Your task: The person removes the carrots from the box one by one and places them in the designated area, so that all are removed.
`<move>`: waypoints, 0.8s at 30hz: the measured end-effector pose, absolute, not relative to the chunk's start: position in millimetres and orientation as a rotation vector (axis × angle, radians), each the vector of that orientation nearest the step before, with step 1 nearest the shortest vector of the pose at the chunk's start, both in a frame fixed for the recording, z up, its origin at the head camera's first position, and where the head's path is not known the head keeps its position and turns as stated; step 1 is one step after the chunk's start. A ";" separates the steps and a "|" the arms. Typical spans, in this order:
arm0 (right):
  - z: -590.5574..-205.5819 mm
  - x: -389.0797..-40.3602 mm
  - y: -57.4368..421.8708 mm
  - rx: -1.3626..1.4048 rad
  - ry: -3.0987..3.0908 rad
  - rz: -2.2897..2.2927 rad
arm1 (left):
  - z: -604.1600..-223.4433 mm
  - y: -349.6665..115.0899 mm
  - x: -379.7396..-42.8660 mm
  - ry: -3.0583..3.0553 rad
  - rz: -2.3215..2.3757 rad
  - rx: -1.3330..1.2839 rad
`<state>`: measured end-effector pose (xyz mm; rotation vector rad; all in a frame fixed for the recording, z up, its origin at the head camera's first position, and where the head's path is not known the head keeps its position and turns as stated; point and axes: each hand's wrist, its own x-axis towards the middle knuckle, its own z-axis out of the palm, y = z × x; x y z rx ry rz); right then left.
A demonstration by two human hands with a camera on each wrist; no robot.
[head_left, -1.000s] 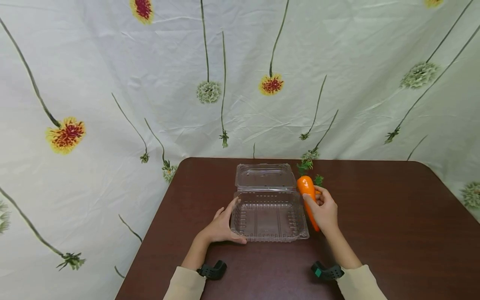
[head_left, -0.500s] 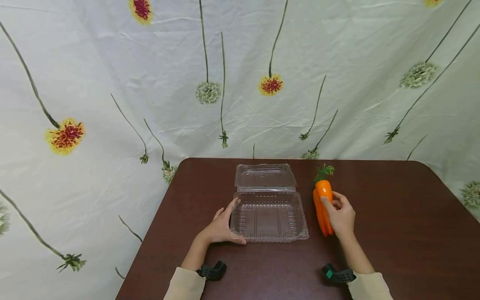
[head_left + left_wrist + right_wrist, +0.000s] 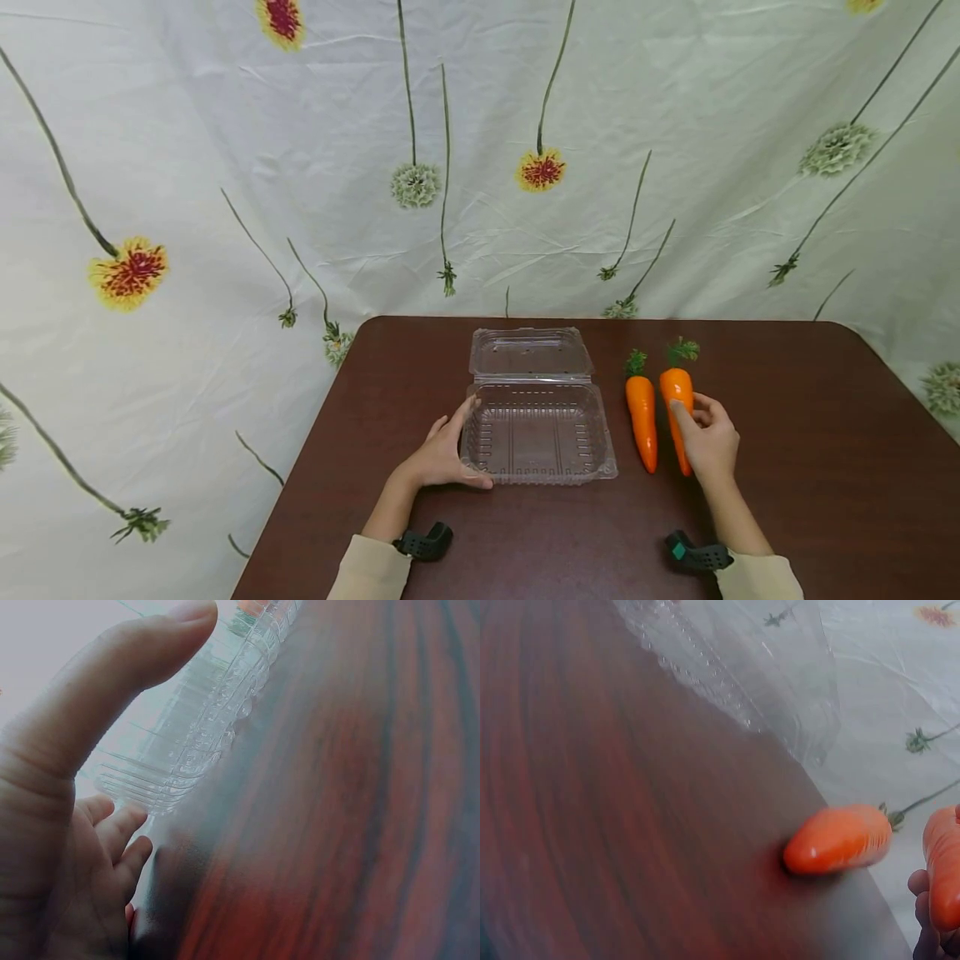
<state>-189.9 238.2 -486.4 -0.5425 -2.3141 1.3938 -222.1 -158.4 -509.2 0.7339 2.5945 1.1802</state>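
A clear plastic clamshell container [image 3: 536, 433] stands with its lid folded back on the brown table. My left hand [image 3: 442, 454] rests against its left side, thumb near the front corner and fingers spread along the wall. In the left wrist view, the thumb [image 3: 112, 682] reaches across in front of the clear wall. My right hand [image 3: 710, 442] grips an orange carrot [image 3: 677, 388] with a green top, thumb over its upper side. Another carrot [image 3: 641, 417] lies between the held one and the container. Part of the held carrot [image 3: 945, 870] shows in the right wrist view.
The table [image 3: 810, 450] extends well to the right of my right hand. A flower-printed cloth [image 3: 337, 125] hangs behind the table's far edge. The container's open lid [image 3: 532, 354] reaches back close to that edge.
My right hand has moved right, away from the container. It carried two carrots together; one now lies apart on the table, the other stays in its grip. The left hand has not moved.
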 end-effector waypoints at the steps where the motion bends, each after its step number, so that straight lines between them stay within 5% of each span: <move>1: -487.0 -189.6 239.9 -0.548 -2.312 1.396 | -508.9 -158.4 -222.1 2.594 1.179 0.735; 24: -493.5 -185.8 277.0 -0.643 -2.402 1.258 | -507.9 -158.9 -221.2 2.577 1.220 0.747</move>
